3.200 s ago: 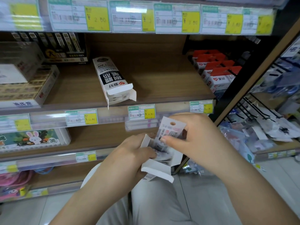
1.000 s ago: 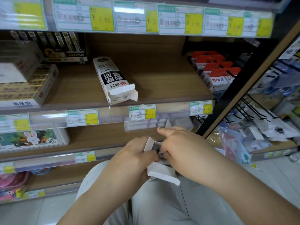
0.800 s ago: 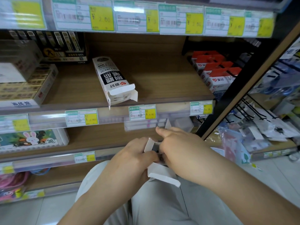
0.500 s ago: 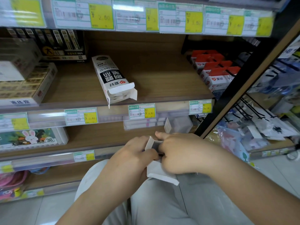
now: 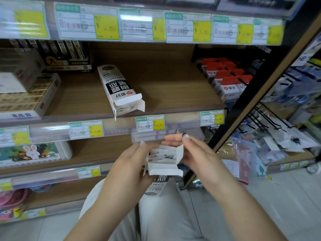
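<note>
1. Our left hand [image 5: 128, 167] grips the box [image 5: 165, 168]. The thumb lies along its left wall and the other fingers wrap behind it, out of sight.
2. The box sits in that grip above the lap [image 5: 165, 214], mouth up and flaps splayed. Its long axis runs from the mouth down past the left fingers, and the printed end pokes out below them.
3. Our right hand [image 5: 196, 153] holds nothing. Its fingers are loosely straight and slightly apart, tips just over the far rim of the mouth.
4. The side flap [image 5: 180, 151] is at the right palm. With the blur we can't tell if they touch.
5. The packets [image 5: 161, 154] show in the mouth, just below and left of the right fingertips.
6. Our read: the right hand is free and nearer the mouth, while the left is committed to holding. Any next move goes in from above, along the long axis.
7. A twin box [image 5: 119, 91] lies on the shelf [image 5: 173, 87], well beyond the fingertips, up and left.
</note>
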The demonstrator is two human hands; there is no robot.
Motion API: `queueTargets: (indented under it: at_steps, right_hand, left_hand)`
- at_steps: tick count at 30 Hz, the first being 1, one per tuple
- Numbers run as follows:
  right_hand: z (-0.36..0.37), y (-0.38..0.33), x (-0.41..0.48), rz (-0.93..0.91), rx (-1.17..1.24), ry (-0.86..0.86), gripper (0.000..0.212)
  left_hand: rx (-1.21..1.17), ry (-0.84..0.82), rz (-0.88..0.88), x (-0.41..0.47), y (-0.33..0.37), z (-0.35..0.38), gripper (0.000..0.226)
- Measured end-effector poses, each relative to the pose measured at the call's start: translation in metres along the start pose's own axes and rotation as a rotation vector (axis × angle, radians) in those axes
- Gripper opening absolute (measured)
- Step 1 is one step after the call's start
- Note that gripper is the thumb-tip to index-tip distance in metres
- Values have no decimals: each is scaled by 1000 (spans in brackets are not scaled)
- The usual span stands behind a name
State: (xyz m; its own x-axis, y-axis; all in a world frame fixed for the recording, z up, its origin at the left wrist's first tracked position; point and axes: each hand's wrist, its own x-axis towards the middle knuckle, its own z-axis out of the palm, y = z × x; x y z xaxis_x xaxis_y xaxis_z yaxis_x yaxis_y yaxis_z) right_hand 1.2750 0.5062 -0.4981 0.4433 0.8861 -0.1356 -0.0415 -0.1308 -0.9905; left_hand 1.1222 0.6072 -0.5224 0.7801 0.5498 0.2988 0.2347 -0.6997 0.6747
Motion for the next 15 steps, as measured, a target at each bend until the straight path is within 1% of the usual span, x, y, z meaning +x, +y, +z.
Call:
queueTargets:
  at_steps: [1,3,4,5,6,7,8,9,11,13,15]
  right_hand:
    - [7,9,-1,23,88,38,40]
    - [18,19,0,46,184,116,46]
    - [23,22,1,46,233,143,51]
    - [26,25,3,49,299,162,57]
    - [30,25,5,44,353,178,59]
    - [32,26,7,23,361,190,57]
    - [34,26,8,-3,338,195,50]
    - [36,26,9,-27,308,194,40]
    - [40,26,11,-45,271,186,23]
    - [42,27,12,-48,257,205,15]
    - [44,28,15,-64,303,233,7]
  left_hand:
    - [-25,12,-5,0,3,2,82]
    - [-76,58,-45,-2,8,8,103]
    - [-102,93,-62,-3,9,11,107]
    - [-126,127,-76,-4,9,14,105]
    - [-142,151,-88,-5,9,17,97]
    - [-148,169,-95,-6,8,20,85]
    - [-138,177,-102,-7,6,22,75]
    - [-114,178,-98,-8,5,23,70]
    - [-45,157,-45,-10,0,24,71]
    - [5,122,-6,-11,-2,21,66]
    - [12,107,27,-9,-3,17,60]
